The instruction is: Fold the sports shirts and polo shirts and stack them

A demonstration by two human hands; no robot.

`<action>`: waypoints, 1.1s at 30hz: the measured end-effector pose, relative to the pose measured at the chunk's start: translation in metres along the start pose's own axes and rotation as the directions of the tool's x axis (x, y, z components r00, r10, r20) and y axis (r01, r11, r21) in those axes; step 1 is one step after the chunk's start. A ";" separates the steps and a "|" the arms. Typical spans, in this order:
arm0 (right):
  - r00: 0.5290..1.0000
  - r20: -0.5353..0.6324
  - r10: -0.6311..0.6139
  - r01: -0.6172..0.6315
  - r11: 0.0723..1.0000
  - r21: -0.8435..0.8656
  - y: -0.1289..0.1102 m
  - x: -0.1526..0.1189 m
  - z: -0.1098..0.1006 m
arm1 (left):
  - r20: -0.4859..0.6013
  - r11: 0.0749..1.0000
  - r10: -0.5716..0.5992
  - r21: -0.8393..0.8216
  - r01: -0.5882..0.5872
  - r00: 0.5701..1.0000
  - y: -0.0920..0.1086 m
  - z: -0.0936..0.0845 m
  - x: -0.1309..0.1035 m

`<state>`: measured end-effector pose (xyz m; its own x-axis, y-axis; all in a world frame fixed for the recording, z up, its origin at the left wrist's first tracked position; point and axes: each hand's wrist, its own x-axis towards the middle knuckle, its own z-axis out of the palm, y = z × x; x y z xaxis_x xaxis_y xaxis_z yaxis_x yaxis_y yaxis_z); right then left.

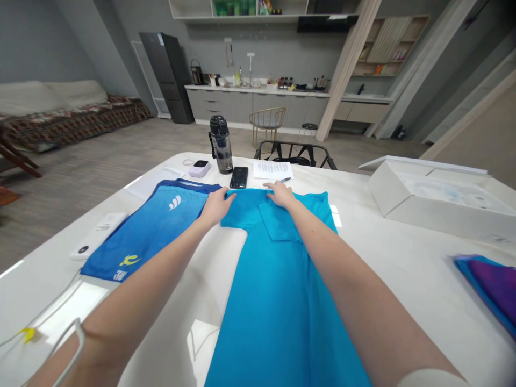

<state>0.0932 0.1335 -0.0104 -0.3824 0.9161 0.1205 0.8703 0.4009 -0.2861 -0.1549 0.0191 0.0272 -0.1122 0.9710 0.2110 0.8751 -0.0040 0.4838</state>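
A turquoise T-shirt (pixel 266 301) lies lengthwise on the white table, its near end running out of view at the bottom. One sleeve (pixel 280 221) is folded in over the body. My left hand (pixel 216 206) is closed on the shirt's far left corner, thumb and fingers at the edge. At the far edge, right of centre, my right hand (pixel 281 194) has its thumb and fingers around the cloth; some fingertips are hidden. Left of the T-shirt lies a folded blue garment (pixel 161 226) with a white logo and yellow print, close to my left hand.
Beyond the shirt are a black phone (pixel 239 177), a dark water bottle (pixel 221 146), a lilac device (pixel 199 169), a printed sheet (pixel 273 170) and a pen (pixel 285 179). An open white box (pixel 439 199) and a purple-blue garment (pixel 489 285) are at right; a white power bank (pixel 99 235) is at left.
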 end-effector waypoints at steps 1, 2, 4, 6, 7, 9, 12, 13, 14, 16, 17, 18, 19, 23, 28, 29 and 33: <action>1.000 0.014 -0.005 0.005 1.000 0.016 0.002 0.004 -0.001 | -0.020 0.997 0.004 -0.075 -0.005 1.000 0.004 -0.004 -0.002; 1.000 0.011 -0.011 0.011 0.999 0.047 0.005 0.007 -0.003 | -0.041 0.990 0.009 -0.142 -0.015 0.999 0.010 -0.007 -0.002; 0.999 -0.030 -0.026 0.030 0.990 0.138 0.014 0.011 -0.010 | -0.073 0.960 0.021 -0.278 -0.041 0.997 0.027 -0.013 -0.002; 0.997 -0.075 -0.036 0.054 0.968 0.243 0.025 0.012 -0.021 | -0.061 0.891 0.046 -0.449 -0.069 0.997 0.055 -0.018 0.002; 0.996 -0.082 -0.041 0.063 0.952 0.299 0.031 0.012 -0.028 | -0.033 0.839 0.066 -0.539 -0.073 0.997 0.073 -0.020 0.005; 0.996 -0.069 -0.049 0.073 0.908 0.413 0.045 0.011 -0.044 | 0.053 0.726 0.114 -0.686 -0.047 0.992 0.116 -0.020 0.009; 0.998 -0.040 -0.046 0.060 0.839 0.541 0.075 0.004 -0.072 | 0.200 0.607 0.142 -0.791 0.075 0.969 0.188 -0.001 0.009; 0.999 -0.032 -0.033 0.045 0.826 0.561 0.088 -0.001 -0.080 | 0.265 0.579 0.146 -0.804 0.135 0.953 0.209 0.012 0.008; 1.000 -0.020 -0.011 0.021 0.817 0.576 0.103 -0.008 -0.087 | 0.315 0.552 0.152 -0.813 0.184 0.937 0.228 0.028 0.005; 0.996 -0.009 0.085 -0.063 0.796 0.603 0.136 -0.025 -0.098 | 0.399 0.525 0.168 -0.810 0.260 0.902 0.253 0.067 -0.003; 0.988 -0.013 0.156 -0.116 0.784 0.610 0.153 -0.036 -0.101 | 0.448 0.553 0.191 -0.784 0.282 0.873 0.259 0.087 -0.007; 0.972 -0.024 0.236 -0.173 0.773 0.610 0.169 -0.048 -0.102 | 0.466 0.572 0.182 -0.767 0.292 0.866 0.260 0.105 -0.011; 0.950 -0.031 0.310 -0.229 0.764 0.604 0.183 -0.061 -0.101 | 0.468 0.601 0.177 -0.748 0.282 0.866 0.257 0.121 -0.015; 0.928 -0.081 0.364 -0.278 0.820 0.501 0.203 -0.113 -0.085 | 0.279 0.824 0.378 -0.536 -0.184 0.883 0.222 0.150 -0.029; 0.930 -0.292 0.224 -0.152 0.956 0.250 0.153 -0.169 -0.055 | 0.265 0.852 0.522 -0.110 -0.512 0.811 0.182 0.147 -0.051; 0.935 -0.298 0.192 -0.138 0.972 0.191 0.139 -0.178 -0.050 | 0.289 0.859 0.498 -0.036 -0.510 0.818 0.178 0.148 -0.056; 0.985 -0.139 0.101 -0.098 0.995 0.031 0.095 -0.208 -0.033 | 0.357 0.870 0.414 0.115 -0.479 0.838 0.170 0.155 -0.072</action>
<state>0.2652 -0.0188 -0.0316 -0.2454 0.9438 0.2215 0.8934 0.3089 -0.3262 0.0746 -0.0145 -0.0376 0.4358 0.8970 0.0740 0.8697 -0.4408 0.2220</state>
